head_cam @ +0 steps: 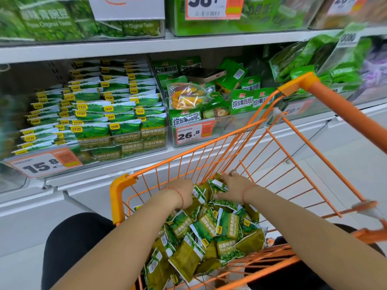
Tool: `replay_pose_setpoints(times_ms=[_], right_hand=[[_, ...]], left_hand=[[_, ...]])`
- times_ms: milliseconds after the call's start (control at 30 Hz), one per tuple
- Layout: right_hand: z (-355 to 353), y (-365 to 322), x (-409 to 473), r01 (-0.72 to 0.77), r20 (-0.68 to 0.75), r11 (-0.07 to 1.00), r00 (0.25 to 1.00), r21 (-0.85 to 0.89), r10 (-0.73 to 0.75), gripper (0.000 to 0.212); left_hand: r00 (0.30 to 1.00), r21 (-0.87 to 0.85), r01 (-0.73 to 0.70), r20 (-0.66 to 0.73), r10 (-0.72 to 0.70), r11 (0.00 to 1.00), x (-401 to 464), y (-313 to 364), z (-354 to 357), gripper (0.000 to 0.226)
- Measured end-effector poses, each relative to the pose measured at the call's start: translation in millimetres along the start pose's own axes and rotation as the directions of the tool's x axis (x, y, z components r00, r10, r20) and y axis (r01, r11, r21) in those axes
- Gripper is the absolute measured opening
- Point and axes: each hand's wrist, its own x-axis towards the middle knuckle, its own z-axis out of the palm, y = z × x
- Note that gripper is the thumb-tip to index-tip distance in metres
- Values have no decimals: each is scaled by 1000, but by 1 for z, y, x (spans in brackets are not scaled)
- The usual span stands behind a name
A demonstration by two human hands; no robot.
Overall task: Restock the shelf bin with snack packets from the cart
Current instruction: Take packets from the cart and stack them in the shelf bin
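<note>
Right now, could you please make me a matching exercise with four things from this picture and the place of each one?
Things:
1. loose pea packets
2. 15.8 price tag
3. phone
4. right hand

Places:
A. on the mixed-chip packets in the 26.8 bin
B. on the front of the left shelf bin
C. piled in the orange cart
D. gripping packets at the cart's far end

Pairs: 1-C, 2-B, 3-A, 4-D
</note>
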Motion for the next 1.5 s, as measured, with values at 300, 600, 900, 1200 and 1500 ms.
replay_pose_setpoints(times_ms=[300,600,900,1200,1500], right_hand=[[0,-11,-5,8,-76,977,997,-213,-24,49],[-1,-14,-10,-19,-146,974,989,-225,-15,35],[-16,-32,5,-44,1,938,999,-344,48,39],[-55,-8,-23,-148,-201,985,971,-95,126,30],[-69,5,-104,149,-226,281,937,948,267,8]], left_hand=[[997,-101,23,-75,-31,995,-9,-3,-9,35],[997,-189,22,-74,-37,982,-20,-6,-12,37],[997,-574,27,69,15,819,-17,-5,-20,59],[974,-567,-221,-94,205,793,-27,-3,-32,31],[884,-812,-447,-338,322,375,-64,-6,-57,44]])
